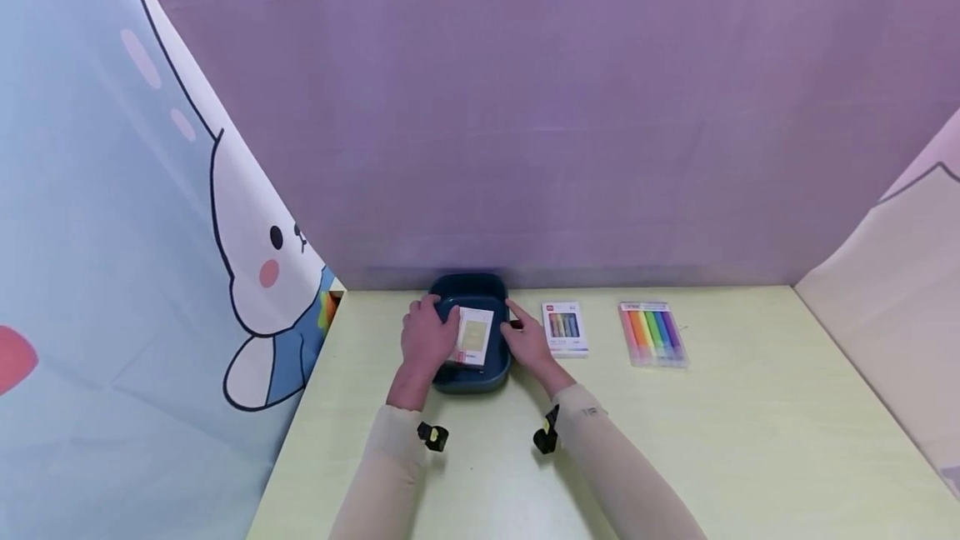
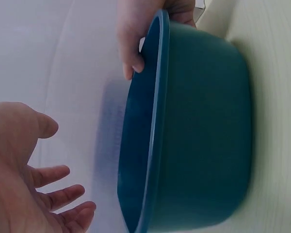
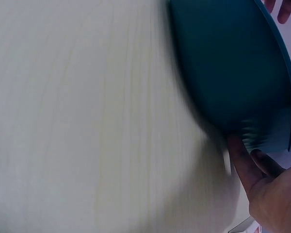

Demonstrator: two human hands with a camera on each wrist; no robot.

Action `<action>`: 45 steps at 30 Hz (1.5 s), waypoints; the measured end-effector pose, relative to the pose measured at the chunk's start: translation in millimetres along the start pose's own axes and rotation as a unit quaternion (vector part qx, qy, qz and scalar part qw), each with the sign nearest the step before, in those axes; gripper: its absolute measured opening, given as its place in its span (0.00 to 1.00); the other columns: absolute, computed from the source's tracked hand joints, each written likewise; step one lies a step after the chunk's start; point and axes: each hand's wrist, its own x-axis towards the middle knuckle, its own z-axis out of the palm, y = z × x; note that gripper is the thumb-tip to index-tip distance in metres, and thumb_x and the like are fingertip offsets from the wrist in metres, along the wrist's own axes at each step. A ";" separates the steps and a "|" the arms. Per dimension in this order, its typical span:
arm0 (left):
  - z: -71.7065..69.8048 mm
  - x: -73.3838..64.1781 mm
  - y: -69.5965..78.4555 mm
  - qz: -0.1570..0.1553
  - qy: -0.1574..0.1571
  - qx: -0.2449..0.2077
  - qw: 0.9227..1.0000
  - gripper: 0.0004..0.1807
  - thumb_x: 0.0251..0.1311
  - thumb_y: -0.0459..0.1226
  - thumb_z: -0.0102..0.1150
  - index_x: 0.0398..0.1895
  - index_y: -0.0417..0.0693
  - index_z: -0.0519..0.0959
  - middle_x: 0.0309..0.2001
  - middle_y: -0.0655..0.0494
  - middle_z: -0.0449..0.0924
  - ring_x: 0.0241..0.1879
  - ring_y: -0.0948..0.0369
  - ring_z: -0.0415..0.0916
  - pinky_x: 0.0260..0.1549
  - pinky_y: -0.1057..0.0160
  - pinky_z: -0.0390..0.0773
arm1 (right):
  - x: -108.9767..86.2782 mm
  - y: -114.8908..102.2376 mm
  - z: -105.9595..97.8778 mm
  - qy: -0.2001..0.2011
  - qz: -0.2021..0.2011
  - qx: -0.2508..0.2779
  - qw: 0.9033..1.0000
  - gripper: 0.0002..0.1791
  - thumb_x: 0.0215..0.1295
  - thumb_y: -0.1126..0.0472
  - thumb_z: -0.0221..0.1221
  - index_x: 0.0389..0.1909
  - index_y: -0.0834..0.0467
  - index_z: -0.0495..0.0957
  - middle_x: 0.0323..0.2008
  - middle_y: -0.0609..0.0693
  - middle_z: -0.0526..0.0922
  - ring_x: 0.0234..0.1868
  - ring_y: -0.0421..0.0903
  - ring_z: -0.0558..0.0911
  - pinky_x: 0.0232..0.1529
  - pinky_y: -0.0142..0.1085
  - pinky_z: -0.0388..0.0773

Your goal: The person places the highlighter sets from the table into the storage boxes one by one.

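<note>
A dark blue-green plastic bin (image 1: 471, 385) stands on the table near its back edge. Inside it lies a small white box with a yellowish panel (image 1: 474, 335). My left hand (image 1: 429, 335) is over the bin's left side, beside the box. In the left wrist view this left hand (image 2: 26, 170) has its fingers spread, apart from the bin wall (image 2: 203, 126). With its thumb over the right rim and fingers along the outer wall, my right hand (image 1: 528, 342) grips the bin. The right wrist view has the right hand (image 3: 271, 189) at the bin's side (image 3: 233, 63).
Right of the bin lies a white pack with coloured sticks pictured (image 1: 566, 329). Farther right is a clear case of rainbow-coloured markers (image 1: 653, 335). A purple curtain (image 1: 540, 115) hangs behind the pale table (image 1: 750, 423), and a printed cartoon sheet (image 1: 150, 273) hangs at the left.
</note>
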 end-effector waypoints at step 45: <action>31.1 5.3 -90.3 -0.092 -0.066 -0.322 0.940 0.26 0.75 0.42 0.42 0.72 0.42 0.61 0.64 0.35 0.65 0.62 0.42 0.62 0.62 0.44 0.60 | 2.8 5.9 4.4 0.015 0.006 0.001 1.000 0.27 0.71 0.58 0.55 0.70 0.45 0.66 0.61 0.60 0.73 0.52 0.53 0.75 0.48 0.46 0.73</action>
